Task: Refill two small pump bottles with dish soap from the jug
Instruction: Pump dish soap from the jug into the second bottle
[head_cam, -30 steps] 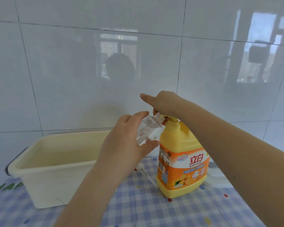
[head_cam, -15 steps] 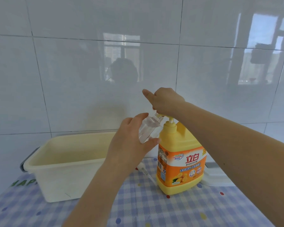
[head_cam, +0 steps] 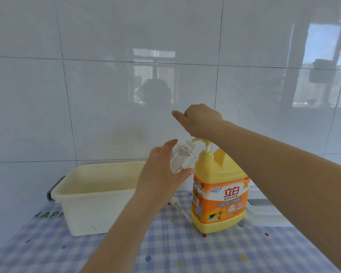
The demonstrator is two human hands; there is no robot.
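Dish-soap jug [head_cam: 220,194] is standing upright on the checked tablecloth [head_cam: 185,253], just right of the cream plastic tub [head_cam: 98,196], and only the head view is showing it. Its body is a stiff yellow moulded plastic with a glossy orange label, looking nearly full, so it is likely sitting heavy and stable enough to take a downward press without being steadied. The pump head [head_cam: 200,140] is standing raised on its white stem, its spout pointing left toward the small pump bottle [head_cam: 182,157].

That bottle is clear, thin-walled and apparently empty, so it is probably weighing very little and liable to slip if soap is running down the outside; holding it round the middle of the body, as now, is looking sensible. The left hand [head_cam: 161,174] is wrapping thumb and fingers round it, tilting its open threaded neck up under the spout. The right hand [head_cam: 201,120] is hanging over the pump head with fingers curled, index finger pointing left; whether the palm is touching the head I cannot tell from this angle.

A white pump top with its dip tube [head_cam: 178,206] is lying on the cloth behind the left wrist. A white boxy object [head_cam: 264,212] is sitting behind the jug, against the glossy tiled wall [head_cam: 106,95].
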